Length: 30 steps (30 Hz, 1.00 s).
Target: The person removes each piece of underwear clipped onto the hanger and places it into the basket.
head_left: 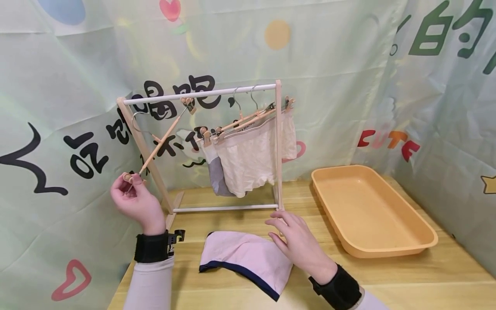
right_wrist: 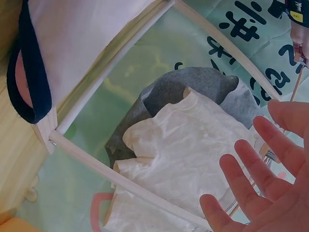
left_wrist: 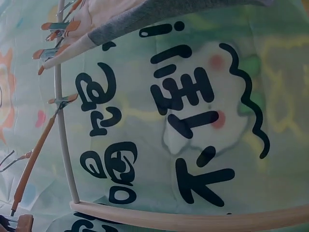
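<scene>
My left hand [head_left: 135, 200] pinches the lower clip of a wooden clip hanger [head_left: 159, 147]. The hanger slants upward to the right, its upper clip [head_left: 187, 103] near the top rail and its metal hook to the left. In the left wrist view the same hanger [left_wrist: 33, 162] shows, but the hand does not. My right hand [head_left: 296, 239] is over the right side of a pink garment with navy trim [head_left: 248, 256], which lies on the table. Its fingers are spread and hold nothing in the right wrist view, where the hand [right_wrist: 263, 179] shows palm and fingers.
A small wooden clothes rack [head_left: 278, 142] with a white top rail [head_left: 217, 92] stands behind the hands. White shorts [head_left: 248, 157] and a grey-and-white garment [head_left: 218, 172] hang from clip hangers on it. An orange tray [head_left: 372, 211] sits at the right; a printed curtain [head_left: 325, 86] backs the table.
</scene>
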Motion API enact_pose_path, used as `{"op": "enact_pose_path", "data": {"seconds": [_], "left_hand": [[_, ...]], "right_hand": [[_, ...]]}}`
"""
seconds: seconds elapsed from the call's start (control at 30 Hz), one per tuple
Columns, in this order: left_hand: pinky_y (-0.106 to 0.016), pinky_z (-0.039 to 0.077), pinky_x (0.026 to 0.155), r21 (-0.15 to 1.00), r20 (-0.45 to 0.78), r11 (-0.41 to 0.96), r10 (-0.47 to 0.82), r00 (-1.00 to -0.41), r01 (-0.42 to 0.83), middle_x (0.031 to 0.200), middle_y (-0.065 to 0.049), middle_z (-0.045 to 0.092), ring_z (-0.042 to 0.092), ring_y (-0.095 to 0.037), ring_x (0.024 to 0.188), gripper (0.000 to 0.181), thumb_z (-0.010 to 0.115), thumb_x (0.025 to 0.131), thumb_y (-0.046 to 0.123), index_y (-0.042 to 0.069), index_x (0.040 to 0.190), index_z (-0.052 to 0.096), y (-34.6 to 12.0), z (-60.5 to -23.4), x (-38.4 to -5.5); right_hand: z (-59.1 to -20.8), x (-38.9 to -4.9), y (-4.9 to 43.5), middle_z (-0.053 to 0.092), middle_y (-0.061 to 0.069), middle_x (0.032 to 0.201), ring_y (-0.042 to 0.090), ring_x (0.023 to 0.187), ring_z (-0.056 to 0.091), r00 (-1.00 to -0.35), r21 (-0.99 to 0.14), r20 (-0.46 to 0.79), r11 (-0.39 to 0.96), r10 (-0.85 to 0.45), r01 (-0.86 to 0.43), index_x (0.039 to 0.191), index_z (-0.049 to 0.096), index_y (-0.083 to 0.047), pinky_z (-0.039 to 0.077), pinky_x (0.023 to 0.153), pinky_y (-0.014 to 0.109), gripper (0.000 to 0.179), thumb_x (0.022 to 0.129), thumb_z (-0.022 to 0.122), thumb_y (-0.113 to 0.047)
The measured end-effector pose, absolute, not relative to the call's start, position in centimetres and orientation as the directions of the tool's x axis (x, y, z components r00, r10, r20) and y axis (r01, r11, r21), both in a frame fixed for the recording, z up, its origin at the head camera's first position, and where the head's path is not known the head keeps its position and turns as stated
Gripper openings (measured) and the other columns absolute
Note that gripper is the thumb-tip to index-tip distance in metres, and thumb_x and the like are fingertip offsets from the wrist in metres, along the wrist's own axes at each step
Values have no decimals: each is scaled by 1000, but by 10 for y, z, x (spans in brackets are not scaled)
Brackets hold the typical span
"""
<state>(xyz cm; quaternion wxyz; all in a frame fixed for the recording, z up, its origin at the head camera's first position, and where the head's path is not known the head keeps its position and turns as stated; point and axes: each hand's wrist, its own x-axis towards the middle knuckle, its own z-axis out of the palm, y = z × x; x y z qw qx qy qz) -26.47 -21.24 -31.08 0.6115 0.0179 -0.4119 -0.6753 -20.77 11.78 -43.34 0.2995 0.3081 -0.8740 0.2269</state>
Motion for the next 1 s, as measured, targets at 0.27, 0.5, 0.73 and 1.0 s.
{"op": "enact_pose_path", "data": {"seconds": [0.27,0.5,0.73,1.0], "left_hand": [[-28,50,75,596,488,117,-839,-242,795,92,-10,58,55,-26,85,26,69,82,14,0,101,59,-218,-316,-269],[-26,50,72,610,490,145,-842,-226,779,92,-9,58,55,-26,85,25,71,81,13,2,101,60,-233,-320,-284],[-25,50,72,644,495,151,-830,-257,750,91,-9,59,57,-24,85,20,70,82,5,1,99,61,-242,-308,-287],[-24,46,71,655,551,239,-801,-236,717,86,-3,56,55,-20,82,15,67,84,3,1,98,61,-237,-289,-282]], "right_hand": [[-435,-209,118,59,8,120,28,113,52,-642,-214,653,715,-403,-666,113,63,-18,45,90,56,29,85,69,-20],[-435,-208,119,59,9,121,29,113,51,-636,-210,654,709,-410,-673,114,63,-17,45,91,57,29,85,69,-20],[-435,-208,118,59,8,120,28,112,52,-635,-207,656,711,-409,-672,113,63,-17,44,92,55,28,85,69,-18],[-438,-209,119,59,9,120,29,113,52,-626,-204,660,703,-415,-682,113,63,-16,44,92,57,29,85,70,-19]]}}
